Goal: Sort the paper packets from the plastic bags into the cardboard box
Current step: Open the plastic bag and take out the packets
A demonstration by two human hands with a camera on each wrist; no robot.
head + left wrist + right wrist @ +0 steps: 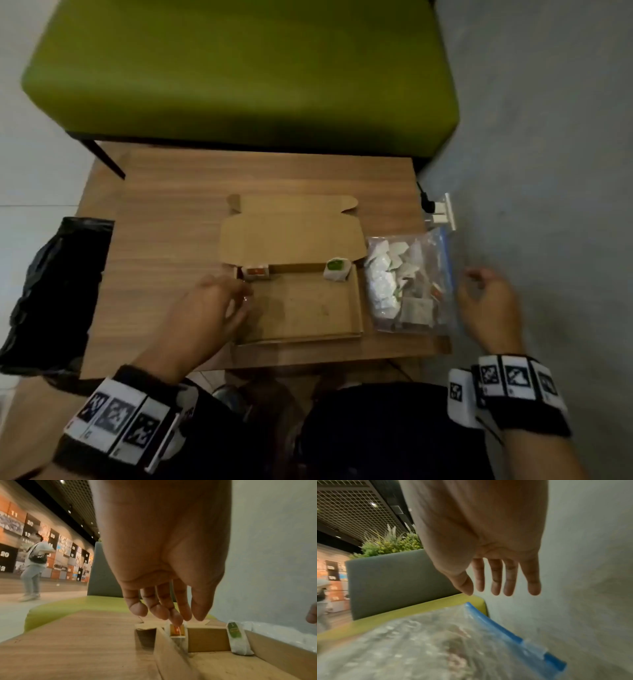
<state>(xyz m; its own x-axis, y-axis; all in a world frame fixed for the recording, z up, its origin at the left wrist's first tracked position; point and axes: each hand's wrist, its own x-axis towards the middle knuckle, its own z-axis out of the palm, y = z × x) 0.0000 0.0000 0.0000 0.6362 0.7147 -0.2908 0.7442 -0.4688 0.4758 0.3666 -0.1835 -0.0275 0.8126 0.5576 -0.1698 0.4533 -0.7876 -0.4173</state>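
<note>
An open cardboard box lies on the wooden table with its lid folded back. A packet with a red label leans in its back left corner and a green-labelled packet in its back right corner. My left hand hovers at the box's left wall with relaxed fingers; in the left wrist view the fingertips hang just over the red packet, and contact is unclear. A clear zip bag full of packets lies right of the box. My right hand is open beside it, holding nothing.
A green bench stands behind the table. A black plastic bag hangs off the table's left side. A wall socket with a plug sits on the grey wall at right. A person walks far off.
</note>
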